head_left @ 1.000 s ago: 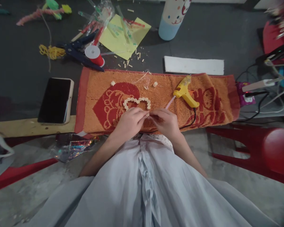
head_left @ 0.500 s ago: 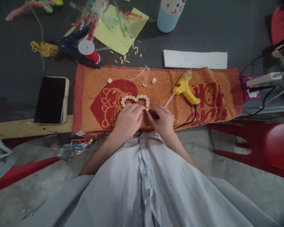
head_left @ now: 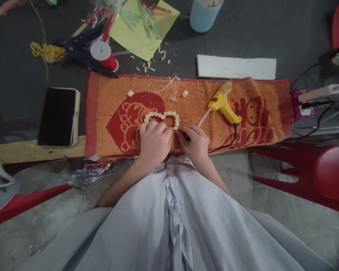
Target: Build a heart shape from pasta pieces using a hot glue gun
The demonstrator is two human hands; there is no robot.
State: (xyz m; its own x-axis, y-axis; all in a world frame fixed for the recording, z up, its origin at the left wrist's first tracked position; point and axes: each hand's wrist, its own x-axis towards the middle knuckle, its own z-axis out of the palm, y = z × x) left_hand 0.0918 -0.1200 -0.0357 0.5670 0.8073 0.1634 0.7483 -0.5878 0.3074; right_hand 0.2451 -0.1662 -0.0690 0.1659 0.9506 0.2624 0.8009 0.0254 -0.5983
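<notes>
A heart-shaped outline (head_left: 169, 113) made of small cream pieces lies on an orange and red towel (head_left: 194, 90). My left hand (head_left: 156, 141) is closed over its lower left part, fingers curled onto it and hiding that stretch. At the lower right end of the outline, the fingertips of my right hand (head_left: 194, 141) are pinched together. Whatever small thing they may hold is hidden. To the right rests a yellow glue gun (head_left: 224, 103) with a pale glue stick (head_left: 204, 117) poking out of its back. Small cream clusters (head_left: 185, 93) sit beyond the heart.
A phone (head_left: 58, 116) lies left of the towel. Behind it are dark blue pliers (head_left: 81, 56), a red thread spool (head_left: 109, 60), yellow paper (head_left: 147, 34) and scattered cream bits (head_left: 149, 67). A white strip (head_left: 237, 67) and a blue bottle (head_left: 205, 17) stand farther back. Cables run right.
My left hand has shifted slightly, its fingers now spread farther over the left side of the heart. My right hand keeps its pinch at the lower right end. The view has tilted a little.
</notes>
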